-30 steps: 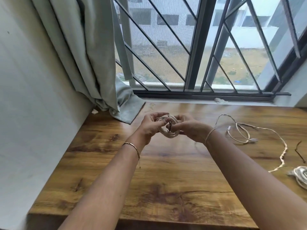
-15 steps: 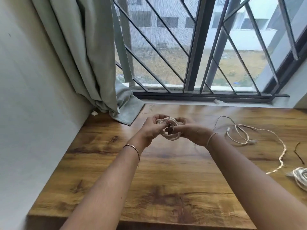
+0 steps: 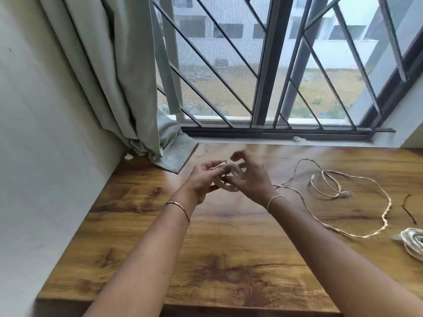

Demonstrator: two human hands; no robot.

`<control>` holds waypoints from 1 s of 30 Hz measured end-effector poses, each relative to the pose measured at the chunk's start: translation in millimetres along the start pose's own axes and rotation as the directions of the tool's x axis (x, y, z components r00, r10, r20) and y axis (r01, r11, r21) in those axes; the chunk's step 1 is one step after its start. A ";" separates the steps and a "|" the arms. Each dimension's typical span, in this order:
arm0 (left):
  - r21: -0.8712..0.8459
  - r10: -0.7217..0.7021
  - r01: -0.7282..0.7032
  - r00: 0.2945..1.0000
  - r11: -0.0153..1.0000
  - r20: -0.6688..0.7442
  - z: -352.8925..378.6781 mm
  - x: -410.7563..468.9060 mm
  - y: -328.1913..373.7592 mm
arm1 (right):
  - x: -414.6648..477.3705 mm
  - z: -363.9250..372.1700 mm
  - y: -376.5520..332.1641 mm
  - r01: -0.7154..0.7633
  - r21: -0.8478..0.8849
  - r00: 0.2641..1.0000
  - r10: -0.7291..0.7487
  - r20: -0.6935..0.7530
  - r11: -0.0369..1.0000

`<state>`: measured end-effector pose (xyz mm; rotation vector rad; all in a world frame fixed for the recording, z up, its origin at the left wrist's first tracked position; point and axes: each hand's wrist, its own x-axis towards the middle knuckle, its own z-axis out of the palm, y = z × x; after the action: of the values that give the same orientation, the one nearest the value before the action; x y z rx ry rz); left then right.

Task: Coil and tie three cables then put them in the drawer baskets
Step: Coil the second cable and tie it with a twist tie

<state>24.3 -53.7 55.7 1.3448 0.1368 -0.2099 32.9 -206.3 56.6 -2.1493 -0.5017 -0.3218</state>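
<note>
Coiled cable (image 3: 237,172) above desk (image 3: 229,252), between hands: left hand (image 3: 201,180) grips left rim; right hand (image 3: 251,179) at right rim, fingers lifted, hold cannot be told. Dark tie (image 3: 225,177) sits mid-coil.

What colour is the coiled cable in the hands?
Off-white coiled cable, clearest in the head view.

Single head view; forward-down; close above table (image 3: 229,248)
</note>
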 end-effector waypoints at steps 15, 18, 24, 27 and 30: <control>0.010 -0.076 0.076 0.990 0.997 0.115 -0.1 -2.6 -3.3 | -4.9 -5.0 3.6 0.239 -0.231 0.968 -0.250 -0.019 0.943; 0.029 -0.052 0.049 0.993 0.998 0.108 2.6 -2.5 -6.3 | -4.8 -5.2 7.0 0.138 -0.143 0.988 -0.146 -0.052 0.980; 0.088 0.004 -0.012 0.996 0.996 0.093 13.7 -3.2 -19.7 | -6.8 -6.8 14.4 -0.123 -0.001 0.984 0.122 -0.129 0.992; 0.098 0.007 -0.018 0.994 0.995 0.110 18.9 -2.3 -23.1 | -7.8 -8.9 18.5 -0.220 0.009 0.965 0.219 -0.147 0.975; 0.088 -0.004 -0.007 0.991 0.996 0.130 25.2 -1.7 -26.2 | -7.7 -12.2 19.3 -0.291 0.006 0.943 0.288 -0.170 0.957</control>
<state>16.1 -83.6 36.7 1.4143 0.0168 -0.3045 34.5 -228.3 46.8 -2.1536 -0.0826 -0.3405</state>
